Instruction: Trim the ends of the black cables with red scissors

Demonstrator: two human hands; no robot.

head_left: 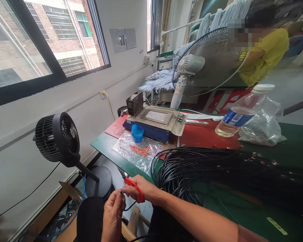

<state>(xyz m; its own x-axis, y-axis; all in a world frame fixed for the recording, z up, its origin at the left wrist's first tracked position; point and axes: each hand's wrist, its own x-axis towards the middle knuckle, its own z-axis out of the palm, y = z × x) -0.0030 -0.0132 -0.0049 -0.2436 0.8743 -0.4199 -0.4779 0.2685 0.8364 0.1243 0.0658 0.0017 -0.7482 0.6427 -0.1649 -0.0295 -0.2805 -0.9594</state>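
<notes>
Left hand [113,210]: closed, pinching apparent cable [130,206] end. Right hand [140,189]: gripping scissors [141,196]. Step, seemingly: end-dressing; next move calls for steady pinch, blades clear.

Workshop with bundled black cables [176,168]

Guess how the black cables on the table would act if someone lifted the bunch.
Probably flexible yet springy: the black cables curve in smooth, open loops. Likely heavy as a bunch, given the many strands piled across the table. Perhaps apt to snag, since strands cross one another.
</notes>
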